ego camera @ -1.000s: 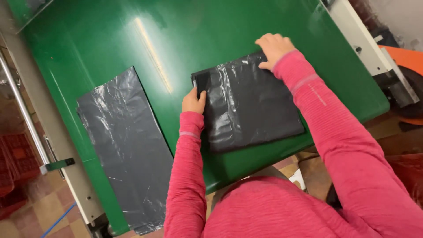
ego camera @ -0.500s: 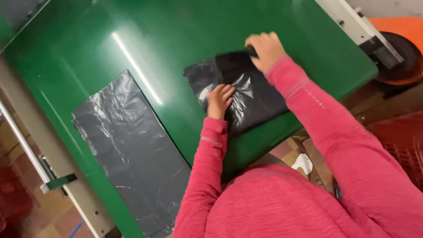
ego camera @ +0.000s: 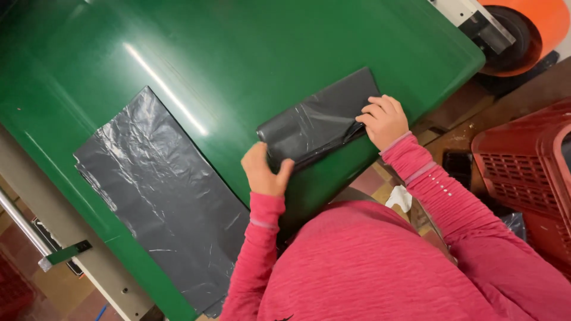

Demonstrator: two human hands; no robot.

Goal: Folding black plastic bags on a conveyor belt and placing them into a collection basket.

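A folded stack of dark grey plastic bags point(ego camera: 318, 122) lies near the front edge of the green table point(ego camera: 250, 53). My left hand point(ego camera: 264, 172) grips its left end, thumb on top. At the stack's right end, my right hand point(ego camera: 385, 122) presses down with curled fingers. The stack is folded into a narrow band, partly overhanging the table's edge. Both sleeves are pink.
A second grey plastic bag point(ego camera: 157, 190) lies flat on the table to the left. A red plastic crate point(ego camera: 523, 172) stands on the floor at the right. An orange and black roll point(ego camera: 520, 30) sits at the top right. A metal frame bar point(ego camera: 35, 238) runs along the left.
The wide bag stack has been folded over into a narrower band and drawn toward the table's front edge. Both hands moved nearer to me, onto its two ends.
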